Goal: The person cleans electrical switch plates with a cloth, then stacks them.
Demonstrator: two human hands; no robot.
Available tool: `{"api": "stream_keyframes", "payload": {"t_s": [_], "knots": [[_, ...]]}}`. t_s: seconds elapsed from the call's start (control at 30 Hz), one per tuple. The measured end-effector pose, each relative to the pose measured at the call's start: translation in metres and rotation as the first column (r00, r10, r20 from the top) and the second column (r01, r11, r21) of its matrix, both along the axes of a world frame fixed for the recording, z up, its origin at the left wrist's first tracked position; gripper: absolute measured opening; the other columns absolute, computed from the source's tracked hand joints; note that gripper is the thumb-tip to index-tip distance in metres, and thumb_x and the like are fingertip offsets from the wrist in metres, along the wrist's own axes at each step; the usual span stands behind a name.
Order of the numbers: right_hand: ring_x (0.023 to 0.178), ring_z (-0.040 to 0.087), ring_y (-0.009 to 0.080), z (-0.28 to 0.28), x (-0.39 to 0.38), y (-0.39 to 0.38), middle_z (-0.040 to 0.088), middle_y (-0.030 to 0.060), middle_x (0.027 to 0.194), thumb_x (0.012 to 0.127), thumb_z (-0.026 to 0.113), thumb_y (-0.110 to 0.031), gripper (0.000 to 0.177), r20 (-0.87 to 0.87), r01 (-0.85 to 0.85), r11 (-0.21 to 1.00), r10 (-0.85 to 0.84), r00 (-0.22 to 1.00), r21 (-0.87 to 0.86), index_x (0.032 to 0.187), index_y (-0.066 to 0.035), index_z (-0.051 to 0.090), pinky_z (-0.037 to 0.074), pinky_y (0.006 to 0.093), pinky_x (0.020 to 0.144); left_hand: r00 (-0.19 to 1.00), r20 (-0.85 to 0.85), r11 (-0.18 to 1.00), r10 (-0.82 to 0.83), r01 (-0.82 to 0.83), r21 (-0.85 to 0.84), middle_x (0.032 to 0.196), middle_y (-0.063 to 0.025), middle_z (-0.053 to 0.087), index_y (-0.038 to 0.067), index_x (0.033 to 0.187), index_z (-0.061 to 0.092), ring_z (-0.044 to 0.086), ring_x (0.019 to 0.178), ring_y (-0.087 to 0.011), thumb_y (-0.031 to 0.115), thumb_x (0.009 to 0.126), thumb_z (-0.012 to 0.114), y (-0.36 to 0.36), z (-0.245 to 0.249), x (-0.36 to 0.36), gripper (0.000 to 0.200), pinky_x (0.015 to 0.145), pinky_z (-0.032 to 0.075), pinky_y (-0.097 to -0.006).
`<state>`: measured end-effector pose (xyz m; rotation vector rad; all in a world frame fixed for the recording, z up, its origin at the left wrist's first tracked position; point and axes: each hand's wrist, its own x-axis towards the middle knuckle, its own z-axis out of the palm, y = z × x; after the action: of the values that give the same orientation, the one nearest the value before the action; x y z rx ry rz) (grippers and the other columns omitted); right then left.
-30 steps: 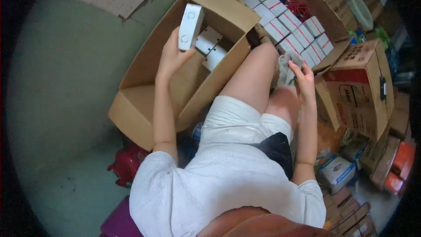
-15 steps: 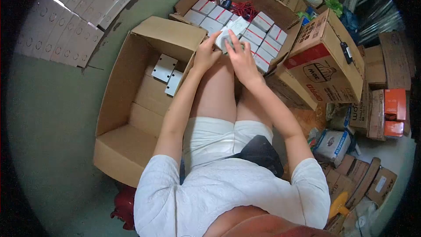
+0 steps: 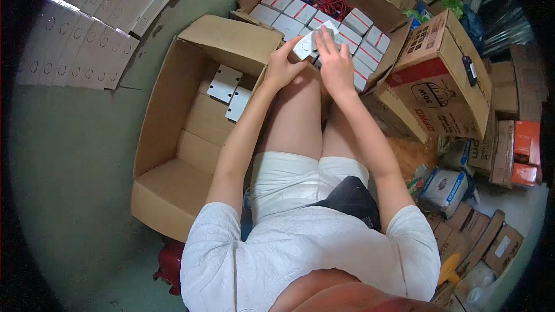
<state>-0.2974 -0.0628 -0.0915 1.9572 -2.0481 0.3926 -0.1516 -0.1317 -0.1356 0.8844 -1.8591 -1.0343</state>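
Over my knees, a small white box (image 3: pixel 303 48) with a round mark is gripped at its left end by my left hand (image 3: pixel 281 69), thumb and fingers around it. My right hand (image 3: pixel 336 68) holds the other end, fingers laid along its top; its thumb is hidden. Just beyond is a large open carton (image 3: pixel 399 52) with rows of white boxes with red stripes (image 3: pixel 299 10) and a bundle of red wires (image 3: pixel 332 6). To the left, another open carton (image 3: pixel 151 104) contains two white boxes with dark corner spots (image 3: pixel 225 83).
A carton marked 30W (image 3: pixel 428 93) stands close on my right, with orange boxes (image 3: pixel 526 141) and a blue-and-white package (image 3: pixel 444 189) farther right. Flattened grey panels (image 3: pixel 75 46) lie at the upper left. A dark red object (image 3: pixel 169 266) sits behind the left carton.
The white box has turned in my hands, and its round-marked end now faces my left hand. My right fingers have moved from its near side onto its top. The view has shifted slightly.
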Motion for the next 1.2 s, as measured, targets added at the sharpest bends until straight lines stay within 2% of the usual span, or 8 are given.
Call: {"api": "stream_keyframes", "payload": {"t_s": [0.07,0.17,0.3,0.4,0.6,0.73,0.97,1.2], "knots": [[0.090,0.055,0.0260,-0.011,0.009,0.000,0.045,-0.0014,0.146,0.078,0.058,-0.004,0.058,-0.052,-0.088,0.993,0.084,0.995,-0.079,0.136,-0.013,0.053,0.057,0.0325,0.070,0.998,0.064,0.962,0.002,-0.019,0.272,0.099,-0.0166,0.069,0.006,0.128,0.057,0.068,0.087,-0.0193,0.009,0.071,0.076,-0.005,0.006,0.005,0.060,0.076,0.052,-0.0327],[0.088,0.056,0.0266,0.000,0.028,0.008,0.049,-0.0063,0.144,0.074,0.057,0.002,0.069,0.021,-0.213,0.976,0.214,0.977,-0.053,0.139,-0.021,0.052,0.055,0.0324,0.081,0.978,-0.204,0.983,0.042,-0.077,-0.169,0.085,-0.0123,0.069,0.005,0.127,0.057,0.065,0.072,-0.0143,0.009,0.070,0.076,-0.018,-0.026,-0.004,0.060,0.066,0.052,-0.0306],[0.087,0.057,0.0284,0.014,0.001,-0.010,0.049,-0.0031,0.143,0.075,0.055,0.003,0.069,0.125,0.072,0.997,-0.070,0.990,-0.011,0.140,-0.022,0.051,0.056,0.0354,0.080,0.996,-0.090,1.000,-0.028,0.028,0.001,0.076,-0.0081,0.066,0.007,0.128,0.058,0.059,0.062,-0.0128,0.007,0.070,0.075,-0.015,0.011,-0.001,0.060,0.060,0.050,-0.0286],[0.089,0.057,0.0297,0.004,0.000,-0.019,0.049,0.0001,0.144,0.076,0.054,0.003,0.068,0.129,-0.004,0.997,0.014,0.992,-0.077,0.140,-0.019,0.051,0.055,0.0363,0.082,0.998,0.014,0.976,-0.058,0.053,0.212,0.106,-0.0116,0.069,0.005,0.130,0.057,0.062,0.088,-0.0099,0.007,0.073,0.075,-0.021,0.013,0.001,0.060,0.076,0.051,-0.0279],[0.094,0.060,0.0293,0.006,0.020,-0.001,0.050,0.0019,0.144,0.080,0.054,-0.001,0.059,0.129,-0.197,0.975,0.210,0.969,-0.106,0.137,-0.014,0.054,0.058,0.0375,0.080,0.990,-0.134,0.989,-0.035,0.015,-0.145,0.089,-0.0160,0.066,0.004,0.127,0.058,0.063,0.070,-0.0187,0.003,0.068,0.070,-0.024,0.001,0.000,0.060,0.066,0.050,-0.0303],[0.091,0.059,0.0292,0.002,-0.014,-0.014,0.049,0.0030,0.145,0.080,0.053,0.001,0.060,0.132,0.047,0.991,-0.030,0.991,-0.127,0.138,-0.015,0.053,0.058,0.0379,0.080,0.997,0.030,0.997,-0.070,0.071,-0.023,0.113,-0.0152,0.068,0.002,0.127,0.057,0.067,0.101,-0.0207,0.004,0.073,0.073,-0.010,0.017,0.005,0.056,0.084,0.051,-0.0314],[0.089,0.058,0.0294,0.013,0.005,0.016,0.047,-0.0001,0.147,0.079,0.052,0.002,0.063,0.136,-0.174,0.982,0.182,0.974,-0.074,0.139,-0.016,0.052,0.056,0.0356,0.083,0.993,-0.107,0.997,-0.055,0.048,-0.065,0.089,-0.0102,0.066,0.005,0.127,0.059,0.060,0.064,-0.0129,0.003,0.071,0.074,-0.009,0.009,0.003,0.058,0.060,0.049,-0.0286],[0.089,0.058,0.0286,0.003,-0.021,-0.004,0.046,0.0009,0.147,0.074,0.057,0.007,0.072,0.149,-0.024,0.997,0.035,0.988,-0.078,0.142,-0.015,0.049,0.054,0.0357,0.086,0.995,-0.039,0.993,-0.090,0.086,-0.086,0.104,-0.0143,0.069,0.002,0.126,0.058,0.065,0.089,-0.0147,0.004,0.071,0.076,-0.010,0.016,0.006,0.058,0.076,0.052,-0.0287]]}}
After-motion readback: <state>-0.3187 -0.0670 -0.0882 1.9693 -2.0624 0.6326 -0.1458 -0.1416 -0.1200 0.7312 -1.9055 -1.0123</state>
